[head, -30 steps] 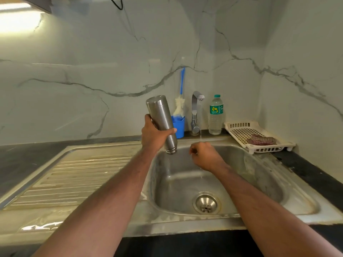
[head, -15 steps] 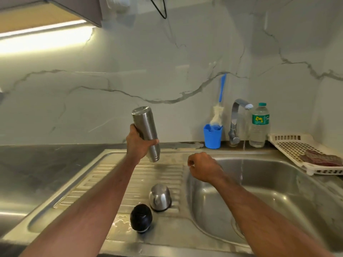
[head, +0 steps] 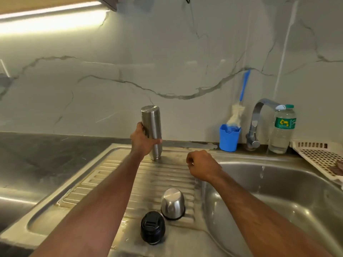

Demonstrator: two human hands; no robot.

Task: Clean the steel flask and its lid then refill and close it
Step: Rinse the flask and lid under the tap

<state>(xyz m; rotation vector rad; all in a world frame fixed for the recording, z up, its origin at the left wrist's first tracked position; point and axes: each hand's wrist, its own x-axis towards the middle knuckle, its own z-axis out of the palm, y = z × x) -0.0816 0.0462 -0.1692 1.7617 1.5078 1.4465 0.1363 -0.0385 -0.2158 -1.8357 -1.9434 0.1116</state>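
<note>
In the head view, the steel flask is held upside down by the left hand, whose grip is closed around the lower half of the body. The mouth of the flask is placed on, or just above, the ribbed drainboard; which of the two cannot be told. The right hand is loosely curled over the drainboard edge and nothing is held in it.

The steel cup lid and the black stopper are seen near the front of the drainboard, just beside each other.

Some risks can be judged. The flask is tall and narrow, so on the wet ribs it may be tipped over if it is released carelessly. Water is seen falling from the tap into the sink basin, so water is wasted. The lids could be knocked by a forearm.
</note>
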